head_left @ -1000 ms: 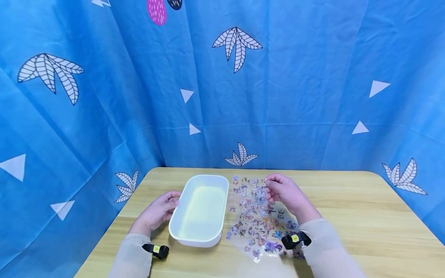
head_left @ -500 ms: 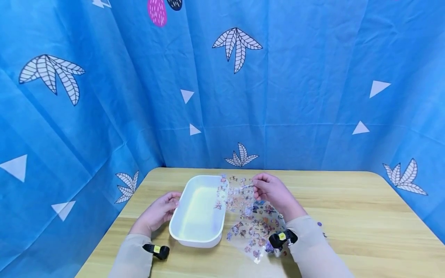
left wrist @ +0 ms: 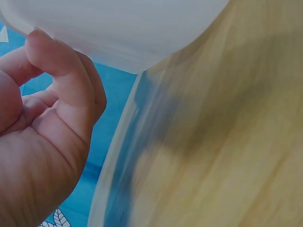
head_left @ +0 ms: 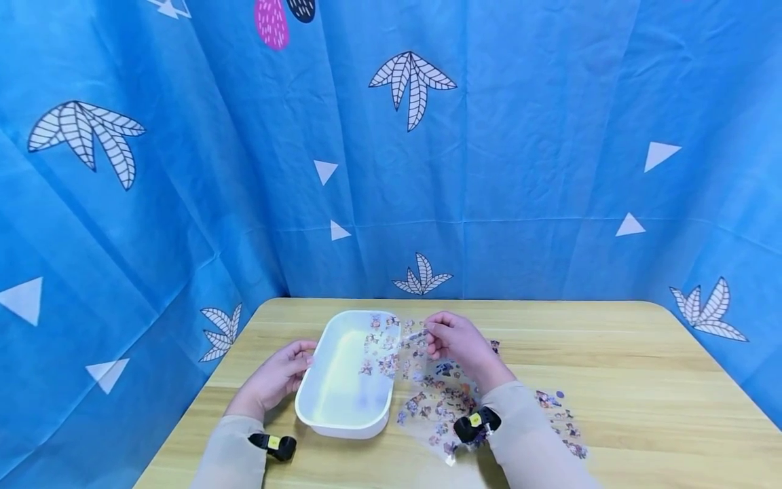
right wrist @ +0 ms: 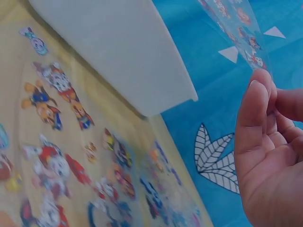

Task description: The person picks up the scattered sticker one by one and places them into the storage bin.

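Observation:
A white plastic tub (head_left: pixel 342 407) stands on the table, left of the middle. My left hand (head_left: pixel 275 377) holds its left rim; the curled fingers (left wrist: pixel 57 61) touch the tub's edge in the left wrist view. Between thumb and fingertips, my right hand (head_left: pixel 458 346) pinches the edge of a clear sticker sheet (head_left: pixel 385 343) printed with small cartoon characters. This sheet reaches leftward over the tub's right rim and is raised above it. Beneath the right forearm lie more clear sticker sheets (head_left: pixel 427 411), partly hidden by the arm and its wrist camera.
The wooden table (head_left: pixel 641 380) extends to the right, where part of a sticker sheet (head_left: pixel 559 421) shows past the right sleeve. A blue patterned curtain (head_left: pixel 519 170) hangs behind and along both sides of the table.
My right hand has moved left with the pinched sticker sheet, which now hangs over the tub. More of the sheets on the table shows right of the arm. The left hand stays at the rim.

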Available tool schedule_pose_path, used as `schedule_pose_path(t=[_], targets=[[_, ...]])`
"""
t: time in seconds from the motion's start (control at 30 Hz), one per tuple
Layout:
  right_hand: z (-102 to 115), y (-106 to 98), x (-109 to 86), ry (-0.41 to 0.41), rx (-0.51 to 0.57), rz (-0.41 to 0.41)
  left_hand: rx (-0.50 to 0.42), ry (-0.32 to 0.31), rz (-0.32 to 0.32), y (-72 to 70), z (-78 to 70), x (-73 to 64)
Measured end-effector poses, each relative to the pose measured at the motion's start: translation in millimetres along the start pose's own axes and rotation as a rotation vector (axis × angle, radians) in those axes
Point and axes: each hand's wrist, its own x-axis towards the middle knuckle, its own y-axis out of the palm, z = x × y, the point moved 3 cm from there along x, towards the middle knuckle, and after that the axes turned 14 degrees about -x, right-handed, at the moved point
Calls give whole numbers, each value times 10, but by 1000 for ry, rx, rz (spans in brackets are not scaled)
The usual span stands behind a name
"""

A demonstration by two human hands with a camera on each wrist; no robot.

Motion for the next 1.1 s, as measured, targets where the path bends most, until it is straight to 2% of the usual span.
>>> schedule_pose_path(t=[0.37,1.1], targets=[[-13,208,50,-29,51,18,2,5,-2,-6,-31,-25],[-107,434,60,-25,6,42,-17,9,4,51,-5,-19]])
